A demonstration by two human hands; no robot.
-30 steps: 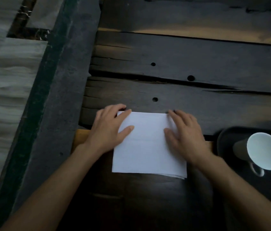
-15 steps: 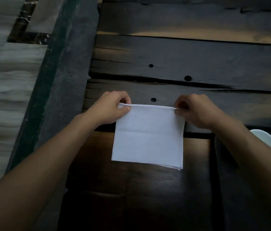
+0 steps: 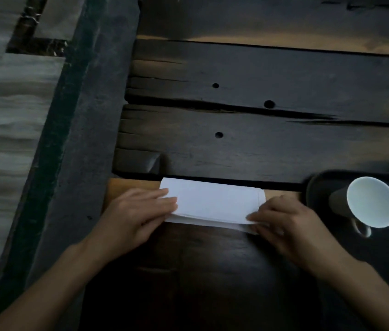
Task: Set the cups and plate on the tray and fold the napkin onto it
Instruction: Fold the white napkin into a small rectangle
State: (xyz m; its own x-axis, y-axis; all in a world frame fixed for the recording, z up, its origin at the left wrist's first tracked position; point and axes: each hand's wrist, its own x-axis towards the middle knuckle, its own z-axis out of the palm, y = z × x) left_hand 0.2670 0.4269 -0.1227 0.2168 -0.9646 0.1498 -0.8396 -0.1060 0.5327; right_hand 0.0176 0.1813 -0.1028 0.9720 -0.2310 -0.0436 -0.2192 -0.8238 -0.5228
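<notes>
- While both hands press on it, the white napkin (image 3: 212,201) lies folded into a long strip on the dark wooden table (image 3: 260,144), its layered edges showing along the near side and at the right end.
- Left hand (image 3: 138,216) lies flat on the napkin's left end, fingers (image 3: 165,204) stretched out and close together over the top layer, gripping nothing.
- Right hand (image 3: 286,223) sits at the napkin's near right corner, fingertips (image 3: 253,217) on the paper; whether it pinches the layers or only presses them, I cannot tell.
- Just right of the right hand, a dark tray (image 3: 313,189) with a rounded corner runs off the frame's right edge.
- On that tray a cup (image 3: 370,201) stands, dark outside and white inside, its handle toward the near side; the wide lens makes it look tilted.
- Under the napkin's far edge a lighter, tan strip of wood (image 3: 129,185) shows on both sides.
- Left of the table, a dark ledge (image 3: 74,139) borders a pale striped floor (image 3: 2,115).
</notes>
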